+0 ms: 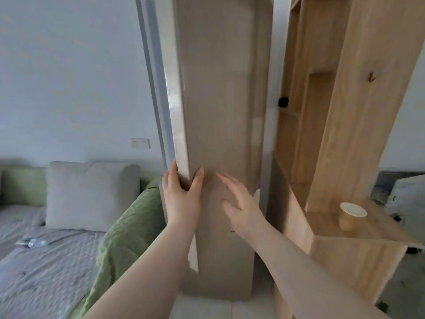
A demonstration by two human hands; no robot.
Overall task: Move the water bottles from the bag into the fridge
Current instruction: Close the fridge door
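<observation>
A tall beige fridge [220,111] stands straight ahead, its door [177,100] showing its pale edge on the left side. My left hand [182,194] grips that door edge low down, fingers on the inner side and thumb on the front face. My right hand [236,201] hovers with spread, straight fingers just in front of the fridge's front, holding nothing. On the bed at the left lies what looks like a clear water bottle [34,243]. No bag shows in the head view.
A bed with a grey quilt [46,272], a green blanket [124,233] and a grey pillow [89,194] fills the left. A wooden shelf unit [345,111] stands right of the fridge, with a lidded cup [350,215] on its lower ledge.
</observation>
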